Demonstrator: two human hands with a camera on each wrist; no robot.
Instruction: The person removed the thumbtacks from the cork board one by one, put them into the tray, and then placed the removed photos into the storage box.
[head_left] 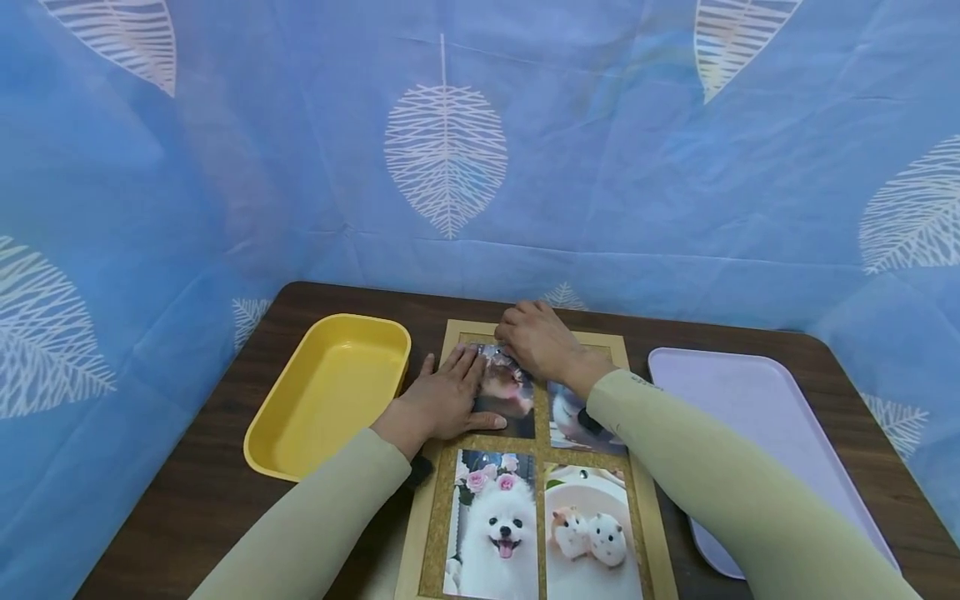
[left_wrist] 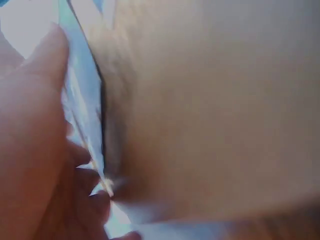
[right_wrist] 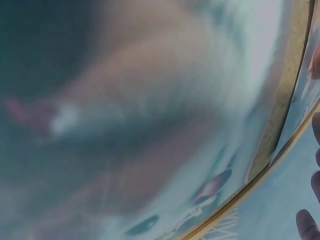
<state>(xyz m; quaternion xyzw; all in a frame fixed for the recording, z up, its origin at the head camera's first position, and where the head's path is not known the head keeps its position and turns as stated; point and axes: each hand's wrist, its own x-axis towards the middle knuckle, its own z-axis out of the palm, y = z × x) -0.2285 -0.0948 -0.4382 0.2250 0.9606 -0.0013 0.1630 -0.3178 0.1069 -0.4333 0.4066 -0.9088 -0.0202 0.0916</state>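
- On the dark brown table (head_left: 165,508), a wooden-framed board (head_left: 660,533) with a speckled tan backing lies between two trays, carrying four photos in two rows
- The upper-left photo (head_left: 504,392), dark with pinkish tones, lies in the board's upper-left section, under and between both hands
- The left hand (head_left: 444,402) rests over the left side of this photo, palm down; its fingers are straight and its thumb is spread wide from them, lying across the photo's lower part
- The right hand (head_left: 542,340) is at the board's far side, over the upper-right corner of the same photo, with bent knuckles; I cannot tell whether its fingers pinch the photo or only press there
- The upper-right photo (head_left: 565,417) is partly hidden by the right wrist and sleeve
- In the near row, the white dog photo (head_left: 498,529) is on the left, and the photo of two spotted little animals (head_left: 592,533) is beside it on the right
- The yellow tray (head_left: 322,408) stands left of the board, near the left hand
- The lilac tray (head_left: 735,400) is right of the board, partly covered by the right sleeve (head_left: 720,475)
- Behind the table hangs a blue cloth (head_left: 300,167) printed with white leaves
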